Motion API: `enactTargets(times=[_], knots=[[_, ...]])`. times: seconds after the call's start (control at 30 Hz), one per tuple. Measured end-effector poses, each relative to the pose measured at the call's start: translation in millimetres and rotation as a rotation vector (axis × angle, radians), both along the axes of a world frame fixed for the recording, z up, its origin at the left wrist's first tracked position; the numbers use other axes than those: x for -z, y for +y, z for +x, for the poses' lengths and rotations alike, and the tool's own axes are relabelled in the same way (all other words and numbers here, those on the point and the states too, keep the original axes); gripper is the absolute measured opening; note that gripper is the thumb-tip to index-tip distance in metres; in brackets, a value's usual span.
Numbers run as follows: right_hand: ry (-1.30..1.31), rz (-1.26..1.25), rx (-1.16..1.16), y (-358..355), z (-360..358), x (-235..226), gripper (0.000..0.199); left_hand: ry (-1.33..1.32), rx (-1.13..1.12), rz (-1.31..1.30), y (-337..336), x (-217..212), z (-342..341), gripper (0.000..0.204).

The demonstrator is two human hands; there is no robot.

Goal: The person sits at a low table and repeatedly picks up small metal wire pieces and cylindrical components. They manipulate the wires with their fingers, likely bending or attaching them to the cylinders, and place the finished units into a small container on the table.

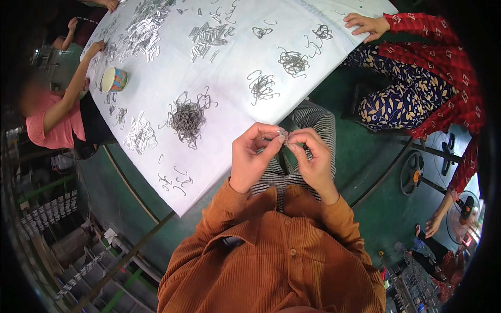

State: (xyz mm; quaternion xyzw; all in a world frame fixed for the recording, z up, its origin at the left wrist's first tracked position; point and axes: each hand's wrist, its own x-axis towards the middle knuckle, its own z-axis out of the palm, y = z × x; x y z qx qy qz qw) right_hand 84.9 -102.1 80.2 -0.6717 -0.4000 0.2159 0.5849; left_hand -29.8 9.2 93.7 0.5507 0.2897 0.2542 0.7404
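Note:
My left hand (252, 160) and my right hand (316, 163) meet just off the table's near edge, fingertips pinched together. Between them is a small metal piece (282, 136), mostly covered by the fingers, so its exact kind cannot be made out. On the white table (224, 141), left of my hands, lies a tangled heap of dark wire hooks (188, 120). Beside that heap is a pile of short, flat silver metal pieces (140, 134). A few loose hooks (177, 181) are scattered close to the near corner.
More hook heaps (294, 62) and silver strips (143, 34) spread across the far table. A paper tub (114, 79) stands at left. One person in pink (57, 117) works there; another in red (417, 68) sits at right, a hand (365, 25) on the table edge.

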Motion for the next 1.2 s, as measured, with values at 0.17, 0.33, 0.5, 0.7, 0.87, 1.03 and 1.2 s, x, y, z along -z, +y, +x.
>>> enactTargets(times=[0.17,0.33,0.5,0.7,0.87,1.03,1.2], knots=[[-0.074,-0.023,-0.002,1,6,0,0.009,0.099,0.051,0.058,5,1,2,0.014],[-0.114,-0.032,-0.005,8,7,3,0.01,0.12,0.049,0.106,9,0,0,0.014],[-0.096,-0.045,-0.048,10,6,0,0.012,0.121,0.012,0.302,1,-4,-5,0.015],[-0.11,0.076,-0.009,33,51,5,0.007,-0.006,0.008,0.433,-4,-7,-10,0.01],[-0.28,0.066,0.121,148,131,19,0.007,0.007,0.026,0.432,-5,-8,-12,0.011],[-0.608,-0.144,0.196,252,196,57,0.012,0.028,-0.005,0.388,-13,-16,-16,0.014],[-0.672,-0.526,0.052,281,213,88,0.012,0.056,0.023,0.314,-14,-9,-22,0.016]])
